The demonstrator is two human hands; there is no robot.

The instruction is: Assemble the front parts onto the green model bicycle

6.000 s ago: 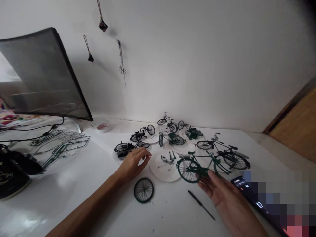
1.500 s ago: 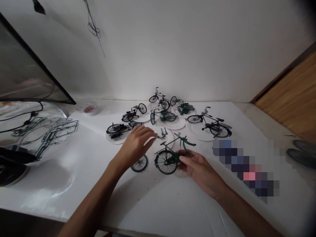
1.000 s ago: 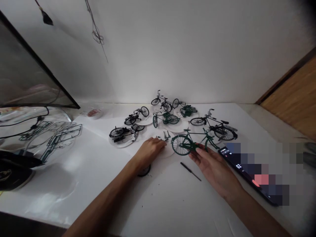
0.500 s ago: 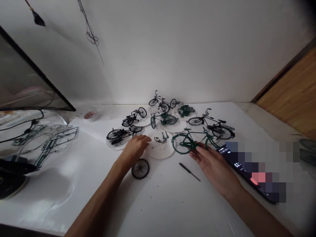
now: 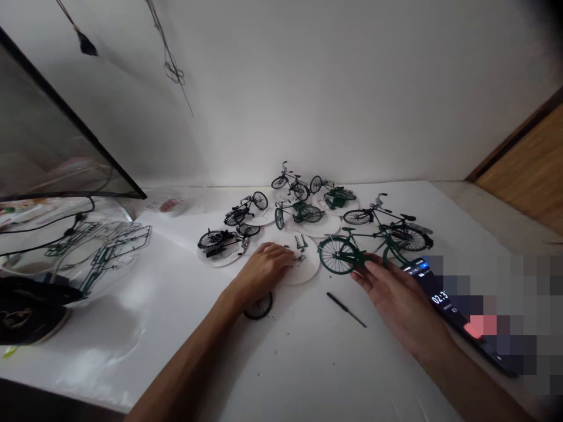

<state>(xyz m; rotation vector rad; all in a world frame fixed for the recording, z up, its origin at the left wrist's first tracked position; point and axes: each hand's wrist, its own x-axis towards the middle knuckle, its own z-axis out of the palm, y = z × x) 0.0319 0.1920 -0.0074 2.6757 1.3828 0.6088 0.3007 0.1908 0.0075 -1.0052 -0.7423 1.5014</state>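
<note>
My right hand (image 5: 391, 287) is closed on the lower middle of a green model bicycle (image 5: 352, 252), held upright. A rear wheel shows on this bicycle; the front fork has no wheel in it. My left hand (image 5: 268, 264) reaches over a white paper plate (image 5: 308, 272), fingers bent and together, fingertips down among small silver parts (image 5: 300, 258). What those fingertips touch is hidden. A small green bracket-like part (image 5: 301, 241) lies on the same plate. A loose black spoked wheel (image 5: 259, 306) lies partly under my left wrist.
A small screwdriver (image 5: 346, 309) lies before the plate. Several model bicycles, one a dark one (image 5: 387, 223), stand or lie behind. A phone (image 5: 461, 316) lies by my right forearm. Green part frames (image 5: 105, 252) and a black object (image 5: 30, 310) are at left.
My left hand has moved right onto the plate, covering some silver parts and part of the loose wheel. My right hand still holds the green bicycle. The view has shifted slightly left.
</note>
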